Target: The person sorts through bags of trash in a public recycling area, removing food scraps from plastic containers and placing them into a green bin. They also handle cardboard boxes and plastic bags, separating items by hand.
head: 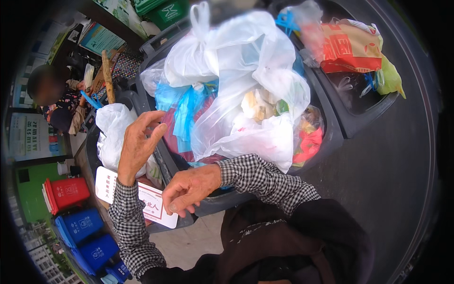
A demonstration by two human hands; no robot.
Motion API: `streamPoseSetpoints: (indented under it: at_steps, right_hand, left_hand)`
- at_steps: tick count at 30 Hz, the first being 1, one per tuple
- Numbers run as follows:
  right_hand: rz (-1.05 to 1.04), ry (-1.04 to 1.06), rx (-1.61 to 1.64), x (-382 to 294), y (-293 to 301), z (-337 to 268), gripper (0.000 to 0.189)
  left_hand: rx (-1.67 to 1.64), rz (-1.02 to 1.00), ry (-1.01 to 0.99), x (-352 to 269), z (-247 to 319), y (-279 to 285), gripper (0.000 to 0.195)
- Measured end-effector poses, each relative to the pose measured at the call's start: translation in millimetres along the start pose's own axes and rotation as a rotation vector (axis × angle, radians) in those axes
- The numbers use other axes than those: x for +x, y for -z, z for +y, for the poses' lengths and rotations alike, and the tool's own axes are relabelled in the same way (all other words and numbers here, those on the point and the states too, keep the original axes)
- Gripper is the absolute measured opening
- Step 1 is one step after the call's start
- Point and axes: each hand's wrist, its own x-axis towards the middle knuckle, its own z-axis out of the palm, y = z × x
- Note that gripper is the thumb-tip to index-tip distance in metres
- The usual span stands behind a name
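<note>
My left hand (140, 142) hovers over the left edge of an open dark waste bin (312, 156), fingers bent, thumb apart, nothing in it. My right hand (191, 188) hangs at the bin's near rim, its fingers loosely curled around nothing visible. Below it lies a white printed cardboard piece (154, 204); I cannot tell whether the fingertips touch it. Heaped in the bin are a large torn white plastic bag (244, 64) with food scraps (257, 104) showing, a blue plastic bag (182, 113) and a clear bag with red contents (310, 136).
A second bin (90, 142) at left holds a white bag (113, 135). To the right, another bin (372, 117) carries a paper bag (349, 46). A wooden stick (108, 76) stands near another person (64, 106). Red (71, 193) and blue bins (83, 225) stand lower left.
</note>
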Motion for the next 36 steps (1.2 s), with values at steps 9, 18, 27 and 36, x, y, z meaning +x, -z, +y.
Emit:
streamPoseSetpoints:
  at_steps: [9, 18, 27, 36]
  right_hand:
    - [0.668, 0.119, -1.064, -152, 15, -87, 0.016]
    - [0.647, -0.221, -1.597, -288, 71, -86, 0.029]
    - [0.725, -0.152, -1.479, -338, 59, -98, 0.040]
    - [0.766, -0.045, -1.366, -360, 62, -92, 0.040]
  left_hand:
    - [-0.261, -0.164, -0.101, 82, 60, -162, 0.019]
    - [-0.091, -0.051, 0.135, 133, 54, -245, 0.022]
    - [-0.071, 0.176, 0.068, 125, 94, -248, 0.019]
    - [-0.469, 0.190, 0.426, 137, 126, -241, 0.026]
